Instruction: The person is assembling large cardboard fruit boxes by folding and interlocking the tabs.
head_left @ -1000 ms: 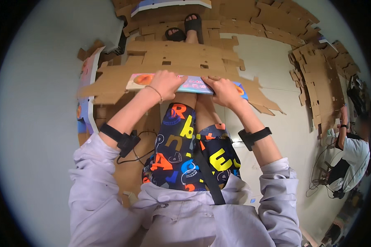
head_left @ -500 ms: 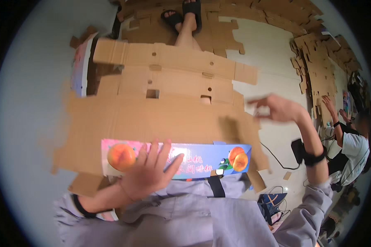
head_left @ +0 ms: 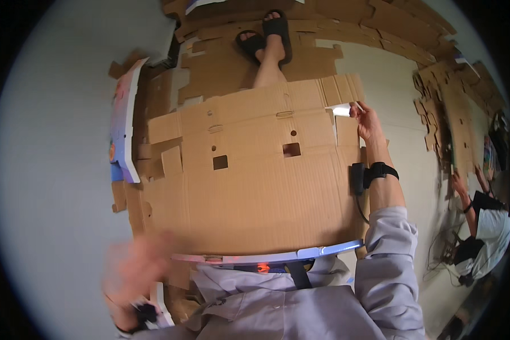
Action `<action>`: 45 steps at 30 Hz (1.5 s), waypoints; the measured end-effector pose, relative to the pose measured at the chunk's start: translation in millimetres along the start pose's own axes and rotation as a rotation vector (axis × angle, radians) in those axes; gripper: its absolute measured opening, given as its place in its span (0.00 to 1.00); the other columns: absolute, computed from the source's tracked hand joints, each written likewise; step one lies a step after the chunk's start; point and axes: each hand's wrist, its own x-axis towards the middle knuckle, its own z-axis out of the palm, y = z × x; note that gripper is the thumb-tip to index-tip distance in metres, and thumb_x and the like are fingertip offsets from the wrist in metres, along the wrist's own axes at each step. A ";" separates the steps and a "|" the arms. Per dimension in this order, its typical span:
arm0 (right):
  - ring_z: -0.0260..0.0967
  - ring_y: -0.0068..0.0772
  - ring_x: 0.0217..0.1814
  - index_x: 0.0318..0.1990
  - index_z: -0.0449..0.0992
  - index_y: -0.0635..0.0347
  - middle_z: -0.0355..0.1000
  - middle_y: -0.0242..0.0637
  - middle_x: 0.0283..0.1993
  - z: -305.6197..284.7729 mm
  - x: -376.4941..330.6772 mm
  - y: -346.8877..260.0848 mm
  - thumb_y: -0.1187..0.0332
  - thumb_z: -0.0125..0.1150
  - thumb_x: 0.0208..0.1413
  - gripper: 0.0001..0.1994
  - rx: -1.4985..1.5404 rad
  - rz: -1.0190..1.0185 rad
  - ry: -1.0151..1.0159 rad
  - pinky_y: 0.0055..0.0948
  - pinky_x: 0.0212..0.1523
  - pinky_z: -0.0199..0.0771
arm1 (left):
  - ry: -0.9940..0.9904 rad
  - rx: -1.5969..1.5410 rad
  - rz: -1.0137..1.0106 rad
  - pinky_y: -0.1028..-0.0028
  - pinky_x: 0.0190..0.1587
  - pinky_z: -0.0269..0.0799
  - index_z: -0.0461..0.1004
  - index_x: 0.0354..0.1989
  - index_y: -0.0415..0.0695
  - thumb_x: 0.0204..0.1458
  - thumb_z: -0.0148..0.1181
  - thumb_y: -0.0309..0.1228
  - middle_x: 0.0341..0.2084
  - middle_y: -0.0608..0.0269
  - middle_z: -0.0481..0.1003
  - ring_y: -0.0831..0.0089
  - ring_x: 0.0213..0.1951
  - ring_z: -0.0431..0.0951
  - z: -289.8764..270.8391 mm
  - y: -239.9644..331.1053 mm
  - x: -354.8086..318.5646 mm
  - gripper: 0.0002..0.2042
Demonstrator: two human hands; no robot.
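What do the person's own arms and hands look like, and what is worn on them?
Both arms wear loose pale lilac-grey sleeves. The right hand is bare; its wrist carries a black strap with a small black box and a thin dark cable running toward the sleeve. The left hand is blurred; a black strap shows near it.

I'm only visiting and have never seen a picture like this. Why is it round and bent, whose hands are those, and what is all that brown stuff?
There is no machine here. A person wears a wide fisheye camera on the head, looking down, so straight edges bend near the rim.

The brown sheet is a large flat cardboard box blank with cut-out holes, lying in front of the person. The right hand grips its far right corner, where a white flap shows. The left hand is a blur at the lower left, so I cannot tell what it holds.

More cardboard pieces lie around on the floor. Someone's sandalled feet stand beyond the sheet, and another person sits at the right.
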 end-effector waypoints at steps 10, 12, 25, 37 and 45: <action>0.67 0.53 0.38 0.45 0.71 0.68 0.72 0.53 0.38 86.2 -26.7 36.0 0.61 0.50 0.53 0.19 -1.939 -0.688 0.007 0.36 0.42 0.69 | 0.647 -0.769 -0.755 0.71 0.51 0.66 0.60 0.60 0.42 0.60 0.37 0.51 0.52 0.58 0.69 0.68 0.48 0.72 17.3 -281.3 206.9 0.28; 0.68 0.48 0.36 0.47 0.71 0.67 0.73 0.49 0.37 89.4 -29.1 43.7 0.59 0.50 0.54 0.20 -1.788 -0.732 -0.101 0.34 0.40 0.68 | 0.635 -0.832 -0.782 0.69 0.51 0.66 0.61 0.60 0.41 0.61 0.34 0.51 0.51 0.56 0.70 0.67 0.49 0.72 35.2 -304.8 220.1 0.28; 0.70 0.31 0.41 0.50 0.70 0.68 0.74 0.43 0.41 119.0 -63.2 48.4 0.67 0.65 0.47 0.23 -1.328 -0.465 -0.252 0.26 0.41 0.70 | 0.375 -0.566 -0.127 0.70 0.43 0.71 0.66 0.56 0.44 0.44 0.66 0.34 0.41 0.58 0.76 0.73 0.43 0.74 43.3 -221.2 247.6 0.29; 0.65 0.50 0.46 0.34 0.67 0.61 0.67 0.44 0.49 95.3 -134.8 54.9 0.68 0.63 0.42 0.13 -2.385 -0.873 -0.675 0.38 0.44 0.67 | 0.156 0.260 0.411 0.63 0.36 0.63 0.62 0.17 0.40 0.30 0.61 0.29 0.25 0.55 0.63 0.55 0.36 0.65 108.2 -161.2 225.3 0.12; 0.55 0.49 0.60 0.53 0.64 0.54 0.61 0.44 0.57 67.2 -117.5 73.5 0.58 0.62 0.46 0.26 -2.083 -0.878 -0.597 0.47 0.61 0.51 | 0.160 -0.194 0.179 0.62 0.56 0.54 0.71 0.32 0.46 0.37 0.67 0.38 0.48 0.54 0.62 0.53 0.53 0.59 166.0 -183.0 211.1 0.16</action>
